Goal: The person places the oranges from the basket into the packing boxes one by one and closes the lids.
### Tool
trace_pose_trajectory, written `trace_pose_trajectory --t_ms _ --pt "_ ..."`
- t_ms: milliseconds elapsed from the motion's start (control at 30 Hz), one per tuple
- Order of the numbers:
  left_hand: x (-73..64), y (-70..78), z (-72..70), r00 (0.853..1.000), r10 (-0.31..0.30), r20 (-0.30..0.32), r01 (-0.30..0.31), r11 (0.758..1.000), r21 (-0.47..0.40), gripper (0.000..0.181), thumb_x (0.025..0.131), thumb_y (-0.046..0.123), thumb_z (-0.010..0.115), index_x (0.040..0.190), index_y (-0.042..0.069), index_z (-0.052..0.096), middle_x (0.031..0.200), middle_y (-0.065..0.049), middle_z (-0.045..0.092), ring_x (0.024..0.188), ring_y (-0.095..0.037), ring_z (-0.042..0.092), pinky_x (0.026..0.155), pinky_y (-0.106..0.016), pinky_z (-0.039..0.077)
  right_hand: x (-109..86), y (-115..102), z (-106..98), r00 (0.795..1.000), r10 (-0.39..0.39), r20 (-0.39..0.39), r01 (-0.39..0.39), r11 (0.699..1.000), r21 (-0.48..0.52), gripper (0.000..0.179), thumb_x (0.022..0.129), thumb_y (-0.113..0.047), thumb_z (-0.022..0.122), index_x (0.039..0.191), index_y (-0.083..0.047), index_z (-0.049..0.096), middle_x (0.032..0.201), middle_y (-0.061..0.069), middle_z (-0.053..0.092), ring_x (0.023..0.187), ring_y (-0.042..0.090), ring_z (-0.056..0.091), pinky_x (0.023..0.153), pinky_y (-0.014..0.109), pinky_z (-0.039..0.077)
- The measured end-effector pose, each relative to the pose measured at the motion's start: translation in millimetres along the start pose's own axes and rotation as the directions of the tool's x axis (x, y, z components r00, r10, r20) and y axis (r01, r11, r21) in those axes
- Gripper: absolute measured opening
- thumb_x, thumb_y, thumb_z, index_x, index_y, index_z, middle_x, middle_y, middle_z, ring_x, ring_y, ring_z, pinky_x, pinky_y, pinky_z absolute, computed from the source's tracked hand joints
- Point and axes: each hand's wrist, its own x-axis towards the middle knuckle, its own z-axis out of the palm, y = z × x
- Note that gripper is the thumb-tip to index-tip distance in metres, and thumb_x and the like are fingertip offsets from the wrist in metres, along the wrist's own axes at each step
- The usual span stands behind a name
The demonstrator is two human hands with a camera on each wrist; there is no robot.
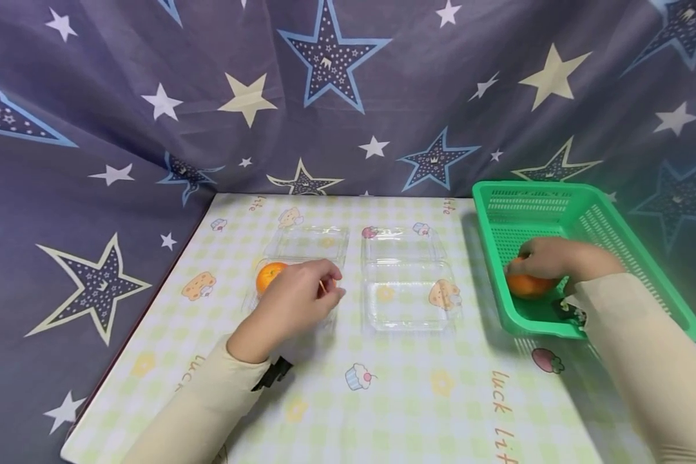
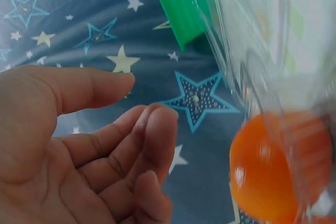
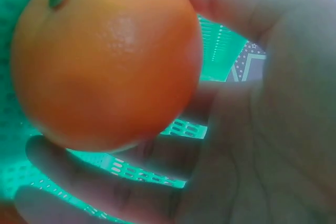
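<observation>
My right hand [image 1: 548,258] reaches into the green basket [image 1: 644,258], its fingers and thumb around an orange [image 3: 105,61] with a small green stem end. My left hand [image 1: 298,293] hovers over the left clear plastic clamshell box [image 1: 310,243], fingers loosely bent with nothing between thumb and fingertips in the left wrist view. An orange [image 1: 269,276] sits in that box, just beyond the hand. More orange colour shows behind the left fingers, mostly hidden.
A second clear clamshell box [image 1: 408,303] lies with its lid back between the left box and the basket. A checked, printed cloth [image 1: 394,399] covers the table. Behind hangs a dark star-patterned curtain [image 1: 417,84].
</observation>
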Motion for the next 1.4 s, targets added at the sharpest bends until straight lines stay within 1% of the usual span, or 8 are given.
trace_pose_trajectory --t_ms 267,533,700,800,867,1033,1200,1400 --pt "12.2 14.4 18.9 1.0 -0.007 0.017 0.007 1.0 0.003 0.023 0.092 0.028 0.074 0.111 0.015 0.073 0.093 0.007 0.071 0.077 -0.01 0.063 0.075 -0.031 0.053 -1.8 2 2 1.0 -0.011 0.011 0.011 0.999 0.032 0.089 0.096 -0.06 0.061 0.151 0.006 0.039 0.129 0.03 0.053 0.098 0.035 0.061 0.066 0.046 0.059" --pt "20.7 24.0 43.2 1.0 -0.016 0.025 0.012 0.983 0.182 0.034 0.092 0.033 0.074 0.12 0.013 0.072 0.103 0.001 0.076 0.083 -0.017 0.072 0.065 -0.035 0.055 -3.1 3 4 1.0 -0.027 -0.004 0.027 0.999 0.021 0.086 0.096 -0.057 0.064 0.149 0.007 0.042 0.128 0.029 0.054 0.098 0.034 0.061 0.066 0.044 0.058" --pt "24.6 24.6 54.3 1.0 0.002 0.017 -0.007 0.962 0.272 0.025 0.09 0.032 0.076 0.099 0.01 0.071 0.087 -0.003 0.07 0.069 -0.022 0.065 0.059 -0.039 0.051 -5.1 2 -2 0.998 -0.041 -0.042 0.041 0.999 -0.007 0.094 0.09 -0.064 0.068 0.147 0.007 0.044 0.128 0.029 0.056 0.096 0.033 0.063 0.065 0.045 0.059" --pt "26.5 22.4 60.0 1.0 0.016 0.021 -0.022 0.944 0.328 0.025 0.089 0.033 0.076 0.084 0.011 0.065 0.073 -0.001 0.06 0.063 -0.021 0.059 0.057 -0.04 0.046 -5.9 1 -5 0.996 -0.061 -0.068 0.059 0.998 -0.038 0.095 0.089 -0.065 0.069 0.145 0.008 0.046 0.126 0.028 0.058 0.093 0.031 0.063 0.065 0.045 0.06" --pt "27.4 21.1 62.5 0.999 0.019 0.027 -0.027 0.937 0.348 0.026 0.089 0.033 0.075 0.08 0.012 0.063 0.07 -0.001 0.058 0.063 -0.021 0.059 0.058 -0.04 0.044 -7.2 1 -7 0.993 -0.076 -0.086 0.072 0.996 -0.053 0.093 0.089 -0.064 0.07 0.144 0.007 0.049 0.122 0.026 0.06 0.091 0.03 0.063 0.065 0.044 0.059" --pt "29.7 20.5 63.4 0.998 0.001 0.062 -0.022 0.942 0.334 0.027 0.091 0.033 0.073 0.076 0.014 0.062 0.066 0.0 0.058 0.062 -0.02 0.061 0.058 -0.041 0.042 -13.7 0 -11 0.986 -0.107 -0.131 0.098 0.993 -0.068 0.086 0.089 -0.065 0.07 0.14 0.003 0.054 0.117 0.02 0.063 0.09 0.028 0.063 0.065 0.043 0.058" --pt "30.9 20.4 62.5 0.997 -0.012 0.081 -0.015 0.945 0.326 0.029 0.092 0.032 0.072 0.072 0.015 0.061 0.062 0.0 0.057 0.06 -0.021 0.06 0.058 -0.041 0.043 -18.6 -4 -17 0.974 -0.147 -0.171 0.132 0.987 -0.094 0.083 0.089 -0.062 0.072 0.137 0.004 0.056 0.112 0.018 0.065 0.088 0.028 0.062 0.064 0.042 0.058" --pt "30.6 19.6 62.0 0.997 -0.016 0.075 -0.009 0.949 0.314 0.032 0.092 0.031 0.072 0.067 0.017 0.057 0.059 0.001 0.055 0.057 -0.02 0.057 0.059 -0.04 0.043 -21.3 -11 -25 0.95 -0.197 -0.241 0.152 0.969 -0.193 0.079 0.088 -0.062 0.074 0.132 0.002 0.06 0.106 0.012 0.068 0.086 0.026 0.061 0.067 0.038 0.051"
